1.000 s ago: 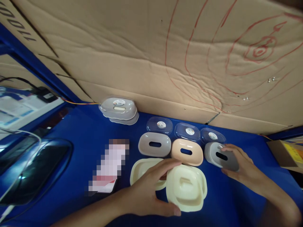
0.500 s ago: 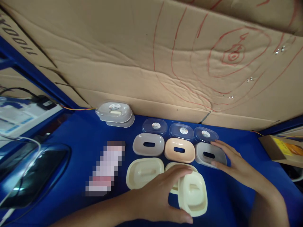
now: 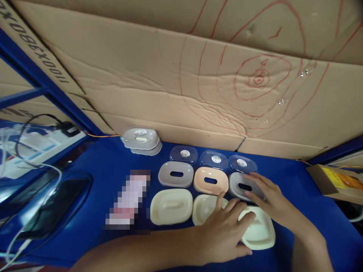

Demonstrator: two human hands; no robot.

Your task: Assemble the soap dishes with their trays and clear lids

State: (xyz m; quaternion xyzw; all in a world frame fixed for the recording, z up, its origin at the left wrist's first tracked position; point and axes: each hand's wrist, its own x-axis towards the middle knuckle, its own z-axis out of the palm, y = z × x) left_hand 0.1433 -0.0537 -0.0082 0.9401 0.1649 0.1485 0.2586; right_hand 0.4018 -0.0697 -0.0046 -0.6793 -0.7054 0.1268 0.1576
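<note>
On the blue table lie rows of oval soap-dish parts. My left hand (image 3: 224, 230) curls over a cream tray (image 3: 259, 231) at the front right, fingers and thumb gripping its left end. My right hand (image 3: 269, 200) rests with fingers spread on the grey slotted insert (image 3: 239, 185) at the right of the middle row. Beside that are a peach insert (image 3: 211, 180) and another grey insert (image 3: 176, 174). Two more cream trays (image 3: 171, 206) (image 3: 204, 207) lie in the front row. Three clear lids (image 3: 215, 159) line the back.
A stacked assembled soap dish (image 3: 141, 140) sits at the back left against the cardboard wall (image 3: 181, 87). A blurred pink-white packet (image 3: 129, 200) lies left of the trays. A dark phone-like object with cables (image 3: 48, 207) is at far left; a cardboard box (image 3: 334, 181) at right.
My left hand has carried the third cream tray from the middle of the front row to the right, below the grey insert. My right hand set that grey insert down flat and stays on it.
</note>
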